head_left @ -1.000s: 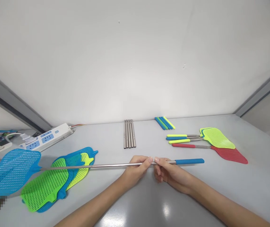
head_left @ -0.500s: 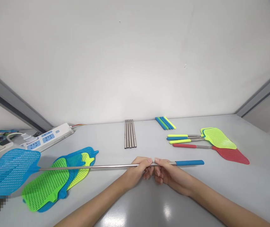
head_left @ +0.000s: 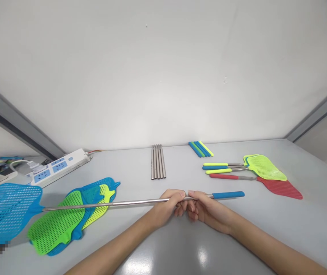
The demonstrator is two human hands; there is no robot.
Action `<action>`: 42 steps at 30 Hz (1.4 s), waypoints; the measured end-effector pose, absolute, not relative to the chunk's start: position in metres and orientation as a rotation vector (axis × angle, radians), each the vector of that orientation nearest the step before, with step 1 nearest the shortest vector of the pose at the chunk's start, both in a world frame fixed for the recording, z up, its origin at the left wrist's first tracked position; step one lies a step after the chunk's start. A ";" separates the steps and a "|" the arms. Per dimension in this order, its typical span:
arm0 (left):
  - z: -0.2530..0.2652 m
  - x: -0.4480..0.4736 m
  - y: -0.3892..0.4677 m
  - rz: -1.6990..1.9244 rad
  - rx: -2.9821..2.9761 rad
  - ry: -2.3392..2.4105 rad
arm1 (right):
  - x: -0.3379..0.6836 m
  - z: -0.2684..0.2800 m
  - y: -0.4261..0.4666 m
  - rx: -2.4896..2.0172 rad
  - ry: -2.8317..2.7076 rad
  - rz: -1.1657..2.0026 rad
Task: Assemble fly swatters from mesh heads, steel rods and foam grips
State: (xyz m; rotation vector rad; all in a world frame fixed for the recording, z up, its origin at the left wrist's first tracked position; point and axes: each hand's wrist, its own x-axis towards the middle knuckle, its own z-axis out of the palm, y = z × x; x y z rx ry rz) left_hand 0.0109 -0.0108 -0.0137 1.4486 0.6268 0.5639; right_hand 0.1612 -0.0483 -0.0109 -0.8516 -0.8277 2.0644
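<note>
Though long, swatter (head_left: 129,202) clear of wall (head_left: 163,84).

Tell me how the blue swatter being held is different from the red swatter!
The blue swatter has a blue head and handle; the red swatter has red ones. The blue swatter's metal rod shows much longer than the red swatter's. The blue swatter is held, its head toward the picture's left; the red swatter lies on the table, its head toward the right. Both have a metal rod between handle and flat head.
</note>
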 end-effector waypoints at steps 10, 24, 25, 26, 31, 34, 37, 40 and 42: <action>-0.018 0.011 -0.011 0.579 1.444 0.626 | 0.162 -0.016 -0.046 -0.791 -0.814 2.067; -0.015 0.011 -0.013 0.594 1.420 0.660 | 0.164 -0.020 -0.045 -0.748 -0.827 2.093; -0.015 0.011 -0.013 0.593 1.418 0.657 | 0.164 -0.020 -0.045 -0.746 -0.823 2.091; -0.015 0.011 -0.013 0.593 1.418 0.654 | 0.164 -0.020 -0.045 -0.745 -0.819 2.090; -0.018 0.011 -0.013 0.608 1.427 0.688 | 0.164 -0.017 -0.046 -0.762 -0.806 2.095; -0.019 0.011 -0.013 0.603 1.420 0.687 | 0.164 -0.016 -0.046 -0.778 -0.824 2.083; -0.018 0.012 -0.013 0.600 1.402 0.681 | 0.164 -0.016 -0.046 -0.774 -0.835 2.081; -0.016 0.011 -0.014 0.605 1.396 0.693 | 0.164 -0.016 -0.046 -0.768 -0.828 2.093; -0.015 0.011 -0.014 0.600 1.405 0.711 | 0.164 -0.016 -0.046 -0.770 -0.817 2.097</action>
